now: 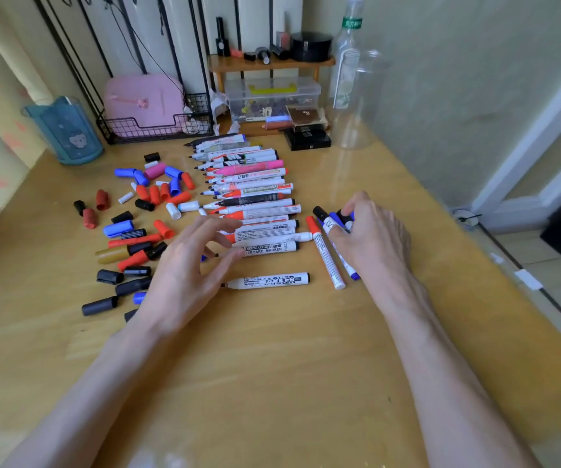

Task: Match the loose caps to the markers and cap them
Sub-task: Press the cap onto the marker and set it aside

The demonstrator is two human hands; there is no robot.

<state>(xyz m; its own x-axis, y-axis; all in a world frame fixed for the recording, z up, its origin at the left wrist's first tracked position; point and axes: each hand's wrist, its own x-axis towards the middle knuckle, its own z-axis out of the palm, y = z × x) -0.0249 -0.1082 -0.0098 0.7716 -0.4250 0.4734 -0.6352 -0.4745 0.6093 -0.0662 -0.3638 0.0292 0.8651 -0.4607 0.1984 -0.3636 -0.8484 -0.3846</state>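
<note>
Your right hand (pixel 370 238) holds a capped marker (pixel 334 220); your left hand (pixel 187 271) hangs open. Next grab a bare marker (pixel 269 280) and match a cap (pixel 100 305)

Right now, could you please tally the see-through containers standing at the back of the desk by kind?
Clear bottle: 1
Cups: 2, the clear cup and the blue cup
Clear lidded box: 1
Total: 4
</note>
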